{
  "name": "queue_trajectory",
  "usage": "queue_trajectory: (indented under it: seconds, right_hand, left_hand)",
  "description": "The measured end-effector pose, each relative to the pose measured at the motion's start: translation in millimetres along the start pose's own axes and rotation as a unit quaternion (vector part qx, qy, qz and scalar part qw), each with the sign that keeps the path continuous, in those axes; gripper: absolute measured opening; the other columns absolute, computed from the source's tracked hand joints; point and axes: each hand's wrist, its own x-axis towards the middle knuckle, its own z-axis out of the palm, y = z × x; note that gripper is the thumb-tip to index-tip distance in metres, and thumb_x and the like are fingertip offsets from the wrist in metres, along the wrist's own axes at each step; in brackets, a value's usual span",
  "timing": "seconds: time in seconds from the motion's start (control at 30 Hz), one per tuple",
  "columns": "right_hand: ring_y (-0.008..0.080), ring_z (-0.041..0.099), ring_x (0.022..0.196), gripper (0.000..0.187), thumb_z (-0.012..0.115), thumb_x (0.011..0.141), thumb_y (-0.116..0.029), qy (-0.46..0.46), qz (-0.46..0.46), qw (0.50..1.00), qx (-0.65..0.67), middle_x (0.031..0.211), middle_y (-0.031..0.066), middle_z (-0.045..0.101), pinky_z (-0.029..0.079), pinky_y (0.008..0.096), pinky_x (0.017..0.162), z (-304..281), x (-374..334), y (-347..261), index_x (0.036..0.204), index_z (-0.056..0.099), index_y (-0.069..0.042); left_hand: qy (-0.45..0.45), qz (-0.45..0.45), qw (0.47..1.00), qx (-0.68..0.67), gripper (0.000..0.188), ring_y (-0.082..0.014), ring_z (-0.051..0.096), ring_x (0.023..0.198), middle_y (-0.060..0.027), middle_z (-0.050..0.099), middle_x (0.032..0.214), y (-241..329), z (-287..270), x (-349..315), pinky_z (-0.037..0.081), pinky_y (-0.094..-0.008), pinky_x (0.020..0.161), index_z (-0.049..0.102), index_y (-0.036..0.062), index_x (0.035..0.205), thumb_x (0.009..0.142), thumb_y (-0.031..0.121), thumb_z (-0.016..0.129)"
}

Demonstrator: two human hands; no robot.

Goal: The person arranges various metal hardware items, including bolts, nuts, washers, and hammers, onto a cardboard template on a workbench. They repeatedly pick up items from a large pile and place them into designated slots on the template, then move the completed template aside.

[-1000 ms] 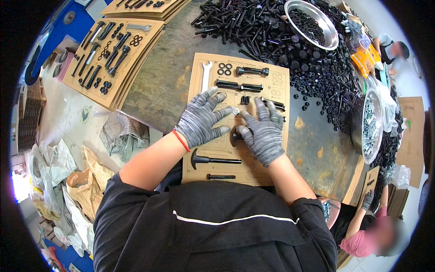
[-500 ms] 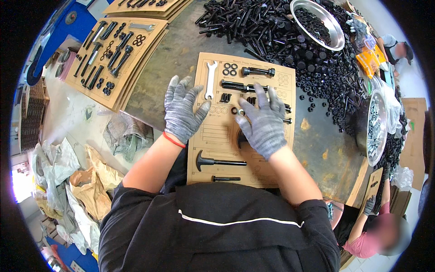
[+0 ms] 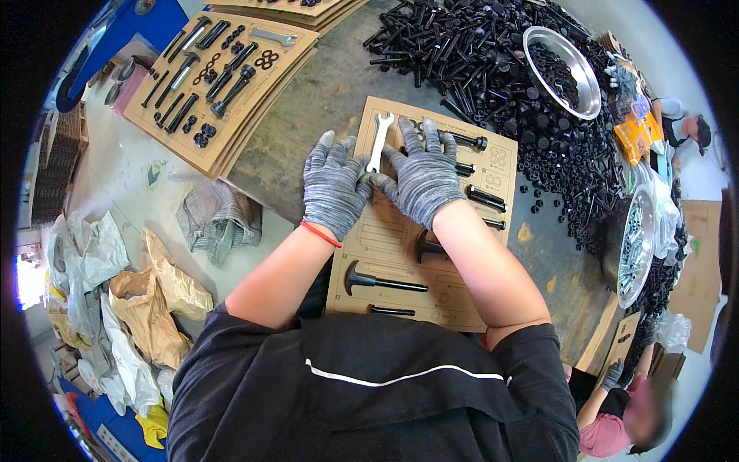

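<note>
The wrench, silver and flat with a forked upper end, is between the left hand and the right hand, near both thumbs (whether either grips it, I cannot tell).

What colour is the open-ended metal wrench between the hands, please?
The wrench is pale silver, clearest in the head view.

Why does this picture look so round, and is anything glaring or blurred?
All in the head view: the fisheye lens leaves black corners; a bright patch at far left looks washed out; the head of the person in pink is blurred, while the wrench, left hand and right hand look fairly sharp.
</note>
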Motion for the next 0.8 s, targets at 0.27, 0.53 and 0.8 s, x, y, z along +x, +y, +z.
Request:
queue_trajectory:
  seconds: [0.27,0.53,0.8]
  right_hand:
    - [0.0359,0.023,0.14,0.051,0.056,0.088,-0.048,0.102,0.011,0.994,0.043,0.151,0.0123,0.03,0.014,0.0546,0.114,-10,0,33,0.13,0.057,-0.02]
    - [0.0286,0.064,0.1,0.033,0.069,0.08,-0.026,0.239,0.279,0.93,0.019,0.109,0.0149,0.067,0.047,0.0374,0.093,-91,45,274,0.109,0.069,-0.012]
    - [0.025,0.065,0.091,0.025,0.065,0.087,-0.033,0.077,0.302,0.95,0.022,0.097,0.0097,0.071,0.048,0.0363,0.087,-66,93,349,0.104,0.072,-0.016]
  left_hand:
    - [0.045,0.016,0.999,-0.013,0.037,-0.0372,0.042,0.125,-0.0128,0.055,0.121,4,-6,2,0.035,-0.0474,0.104,0.064,0.0108,0.106,0.072,0.02,0.073]
    - [0.07,0.01,0.996,-0.051,0.045,-0.0395,0.043,0.123,-0.0156,0.054,0.12,6,1,6,0.035,-0.0495,0.104,0.061,0.0071,0.111,0.069,0.017,0.074]
    - [0.057,0.016,0.998,-0.038,0.042,-0.0385,0.041,0.127,-0.0155,0.054,0.123,0,2,3,0.032,-0.0494,0.105,0.062,0.0083,0.111,0.073,0.02,0.071]
